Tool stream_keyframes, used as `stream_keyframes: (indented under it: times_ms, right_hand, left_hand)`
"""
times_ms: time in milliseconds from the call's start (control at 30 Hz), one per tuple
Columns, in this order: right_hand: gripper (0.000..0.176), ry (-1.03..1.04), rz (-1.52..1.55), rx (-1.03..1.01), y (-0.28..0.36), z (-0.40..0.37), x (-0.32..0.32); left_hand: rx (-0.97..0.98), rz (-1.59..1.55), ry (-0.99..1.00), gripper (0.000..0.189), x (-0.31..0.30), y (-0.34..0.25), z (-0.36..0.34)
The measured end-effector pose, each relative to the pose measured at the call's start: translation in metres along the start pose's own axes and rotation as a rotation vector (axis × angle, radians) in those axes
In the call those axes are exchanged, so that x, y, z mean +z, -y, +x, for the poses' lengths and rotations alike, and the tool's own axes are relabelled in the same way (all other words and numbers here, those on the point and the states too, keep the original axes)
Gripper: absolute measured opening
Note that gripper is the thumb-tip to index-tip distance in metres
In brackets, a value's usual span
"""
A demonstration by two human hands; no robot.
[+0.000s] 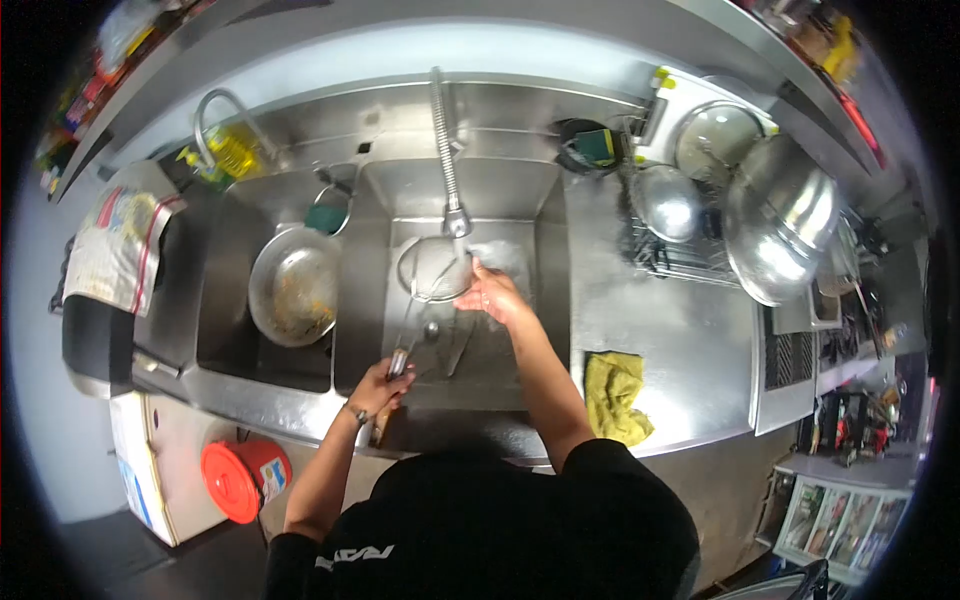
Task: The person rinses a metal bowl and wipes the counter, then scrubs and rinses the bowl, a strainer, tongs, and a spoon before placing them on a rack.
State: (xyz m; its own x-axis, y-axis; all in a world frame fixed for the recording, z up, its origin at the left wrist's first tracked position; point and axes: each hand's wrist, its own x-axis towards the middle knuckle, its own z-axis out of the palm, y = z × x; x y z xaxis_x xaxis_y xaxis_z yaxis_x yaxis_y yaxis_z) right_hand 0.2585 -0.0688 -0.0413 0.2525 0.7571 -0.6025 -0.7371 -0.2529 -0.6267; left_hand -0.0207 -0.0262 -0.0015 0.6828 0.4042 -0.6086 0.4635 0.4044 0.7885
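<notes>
Over the right sink basin is a round mesh strainer with a long handle. My left hand is closed around that handle near the basin's front edge, and a wooden end sticks out below the fist. At the strainer's right rim, my right hand has its thumb and fingers on the edge. Just above hangs the spout of a coiled spring faucet, with water coming down by the strainer and my right fingers. Wet, shiny patches cover the basin floor around the strainer.
A used metal pan sits in the left basin. On the right counter lie a yellow cloth and a rack holding a large metal bowl. Soap bottles stand behind the left basin. A red lidded bucket is below left.
</notes>
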Motion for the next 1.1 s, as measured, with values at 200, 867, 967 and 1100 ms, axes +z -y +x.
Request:
stream_keyframes:
  times_ms: [200, 867, 967, 1100]
  right_hand:
    - [0.027, -0.642, -1.202, -0.9, 0.107, 0.032, -0.061]
    - [0.049, -0.988, -1.538, -0.276, 0.283, 0.09, -0.107]
    - [0.047, -0.83, -1.385, -0.631, 0.286, 0.065, -0.088]
    - [0.048, -0.201, -1.059, -0.506, 0.245, 0.023, -0.055]
  left_hand:
    - [0.096, 0.05, -0.088, 0.018, 0.002, 0.003, -0.012]
    - [0.26, 0.544, -0.373, 0.033, 0.01, 0.004, -0.008]
    - [0.276, 0.655, -0.403, 0.037, 0.008, 0.0, -0.011]
    - [0.189, 0.638, -0.363, 0.044, 0.006, -0.005, -0.009]
